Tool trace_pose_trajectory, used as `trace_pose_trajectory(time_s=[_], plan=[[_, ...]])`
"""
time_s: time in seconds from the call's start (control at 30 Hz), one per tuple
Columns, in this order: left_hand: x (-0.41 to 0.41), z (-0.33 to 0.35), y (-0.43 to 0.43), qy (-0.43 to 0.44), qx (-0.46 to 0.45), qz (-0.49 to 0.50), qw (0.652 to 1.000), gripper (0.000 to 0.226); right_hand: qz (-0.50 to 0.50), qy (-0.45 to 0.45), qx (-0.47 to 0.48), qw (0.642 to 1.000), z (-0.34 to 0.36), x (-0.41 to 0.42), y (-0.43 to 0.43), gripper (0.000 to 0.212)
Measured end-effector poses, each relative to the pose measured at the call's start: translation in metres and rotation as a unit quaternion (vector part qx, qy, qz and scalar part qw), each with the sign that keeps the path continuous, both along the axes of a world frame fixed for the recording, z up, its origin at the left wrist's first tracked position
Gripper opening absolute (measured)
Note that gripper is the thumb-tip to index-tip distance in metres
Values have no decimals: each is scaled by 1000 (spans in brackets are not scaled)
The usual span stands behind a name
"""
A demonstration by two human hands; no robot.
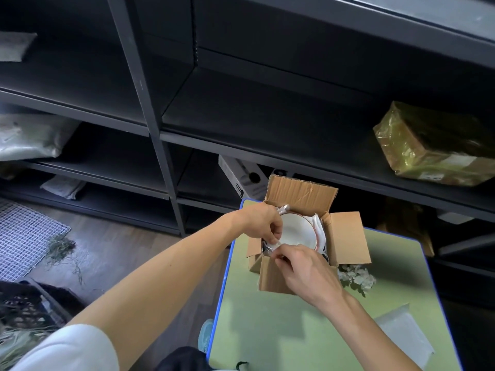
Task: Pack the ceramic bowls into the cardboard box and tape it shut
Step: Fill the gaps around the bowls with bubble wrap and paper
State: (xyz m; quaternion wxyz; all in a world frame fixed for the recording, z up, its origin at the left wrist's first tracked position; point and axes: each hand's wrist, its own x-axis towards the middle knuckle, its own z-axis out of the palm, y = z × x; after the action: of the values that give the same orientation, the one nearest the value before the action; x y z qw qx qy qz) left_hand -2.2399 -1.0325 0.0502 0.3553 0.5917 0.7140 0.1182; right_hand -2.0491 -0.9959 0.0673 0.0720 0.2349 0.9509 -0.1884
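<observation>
The room is dim and the dark shelving loses detail, while soft overhead light brightens the green desk with blurry-edged shadows, glare glints on the wrapped parcel, and straight lines bow near the edges.

Glossy ceramic bowl; matt corrugated cardboard box.

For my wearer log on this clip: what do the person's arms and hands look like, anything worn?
The left hand and right hand are bare: no gloves, rings or watch visible. The forearms are bare too. A white short sleeve shows on the left upper arm.
</observation>
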Motion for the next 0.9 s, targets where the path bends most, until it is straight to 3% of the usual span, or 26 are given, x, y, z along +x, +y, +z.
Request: trace_pose_trajectory(time_s=[0.3,0.47,0.6,0.77,0.9], plan=[[0,0,-2,0,4,-10,1000,4,-8,-62,-7,998,3,1,11,31],[1,0,-3,1,11,-9,1000,3,41,-97,16,994,4,1,4,39],[0,-2,-5,-4,17,7,1000,6,67,-21,40,997,8,4,4,32],[1,-4,-5,-11,13,9,1000,8,61,-61,6,996,4,-2,5,37],[1,-3,-6,-18,12,11,1000,10,47,-80,15,996,8,-7,4,28]])
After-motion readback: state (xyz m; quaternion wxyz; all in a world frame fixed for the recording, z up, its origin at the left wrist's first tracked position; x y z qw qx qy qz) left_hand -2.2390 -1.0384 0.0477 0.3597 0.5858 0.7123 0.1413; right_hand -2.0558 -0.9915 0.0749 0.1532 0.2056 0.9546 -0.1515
